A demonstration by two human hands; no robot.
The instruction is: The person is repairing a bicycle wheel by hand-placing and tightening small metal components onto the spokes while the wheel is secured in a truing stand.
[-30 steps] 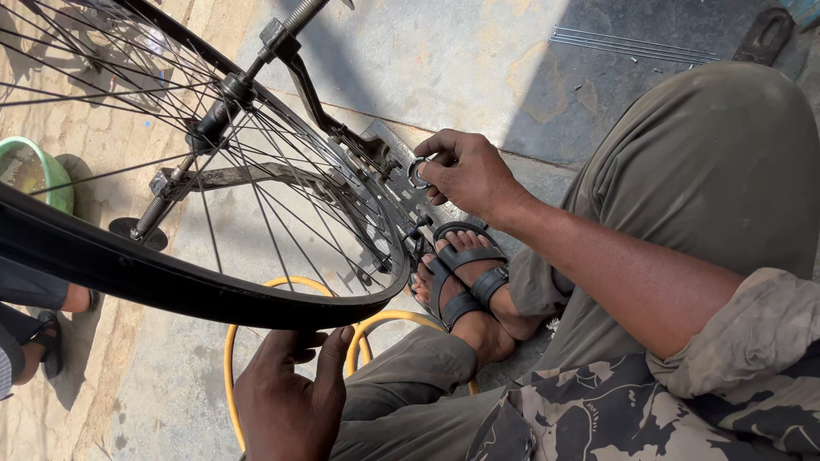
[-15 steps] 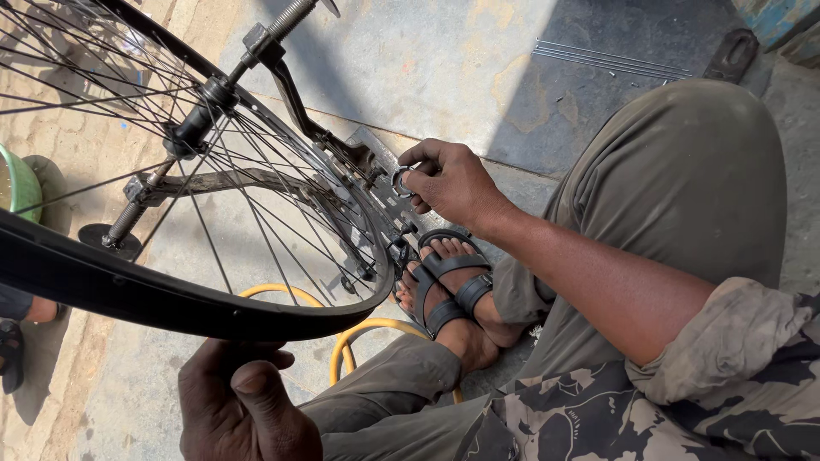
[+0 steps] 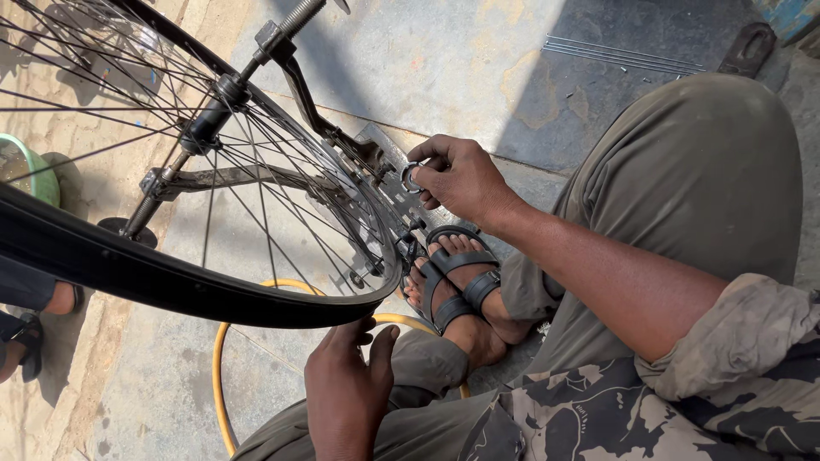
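Wheel work fills the view. A bicycle wheel with a black tyre stands upright in a dark metal stand, and the person sits on the concrete floor just beside it. The right hand is up at the rim, near where the stand's arm meets its flat base. Its thumb and forefinger are pinched shut on a small round spoke key, and the other fingers are curled in behind. The left hand reaches up from below to the underside of the tyre. Its fingers are bent and touch the rubber, but the tips are hidden behind the tyre, so it cannot be told whether they clasp it or only steady it.

The step in hand looks like truing the wheel, with the key set at a spoke end by the rim while the other hand holds the wheel. A further turn would call for the key to sit squarely on the nipple and for the wheel to be kept from rolling.

A sandalled foot rests beneath the rim, near the base of the stand. A yellow hoop lies on the floor under the wheel, and loose spokes lie well apart at the top. A green tub and another person's foot are at the left edge.
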